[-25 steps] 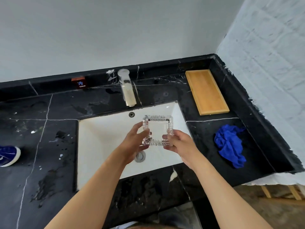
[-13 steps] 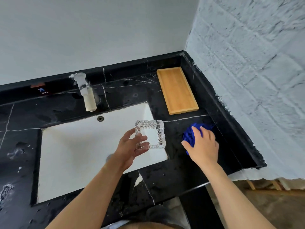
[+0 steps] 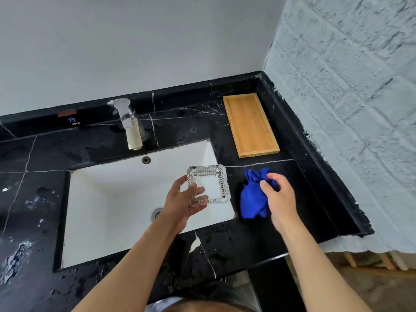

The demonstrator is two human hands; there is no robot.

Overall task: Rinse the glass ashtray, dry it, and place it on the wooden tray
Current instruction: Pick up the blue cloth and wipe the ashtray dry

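Your right hand (image 3: 278, 195) has left the ashtray (image 3: 208, 184) and now pinches the cloth (image 3: 253, 199), lifting it. Your left hand (image 3: 182, 203) alone grips the ashtray over the sink (image 3: 108, 199). Rinsing looks finished; drying comes next.

White sink (image 3: 108, 206) set in wet black marble table (image 3: 45, 152); faucet (image 3: 131, 129) behind; "COLD" label (image 3: 75, 122) on backsplash.

wooden tray (image 3: 251, 126) bare, counter (image 3: 252, 164) before it open

The scene is evenly and softly lit, with only faint shadows cast. Straight edges are bowed by wide-angle distortion; focus is kept sharp throughout.
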